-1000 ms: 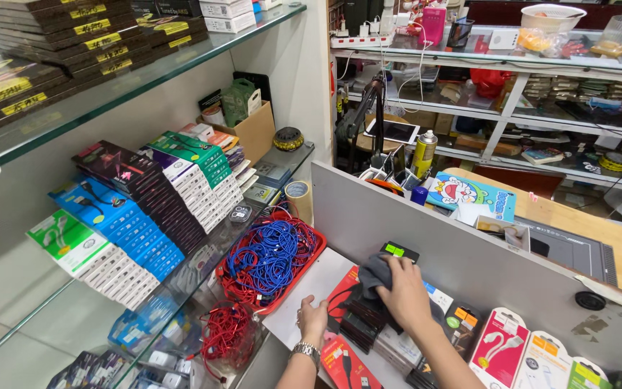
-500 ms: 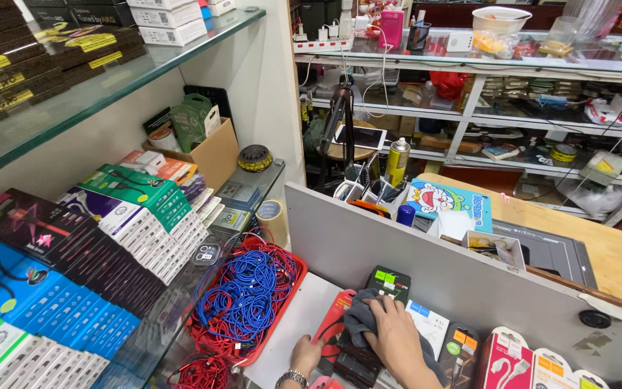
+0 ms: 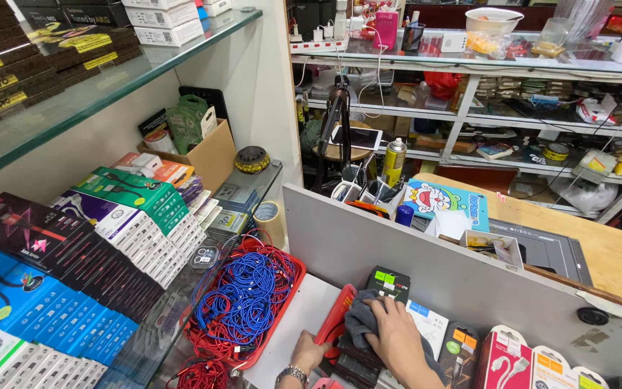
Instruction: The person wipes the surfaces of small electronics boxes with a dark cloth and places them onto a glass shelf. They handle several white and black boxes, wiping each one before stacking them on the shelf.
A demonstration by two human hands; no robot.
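My right hand (image 3: 397,338) presses a grey cloth (image 3: 358,320) onto a stack of dark packaged goods (image 3: 358,356) in front of a grey partition (image 3: 426,270). My left hand (image 3: 307,353), with a watch at the wrist, rests on the edge of a red tray (image 3: 332,324) that holds those packages. A black box with green and yellow marks (image 3: 388,283) stands just behind the cloth.
A red basket of blue and red cables (image 3: 242,302) sits to the left. Rows of boxed accessories (image 3: 109,238) fill the glass shelf. Carded packages (image 3: 512,360) lean on the partition at right. Behind it are a wooden desk (image 3: 613,252) and cluttered shelves (image 3: 512,65).
The view has swung right and closer. My right hand moved onto the cloth over the packages; my left hand stays at the tray edge.
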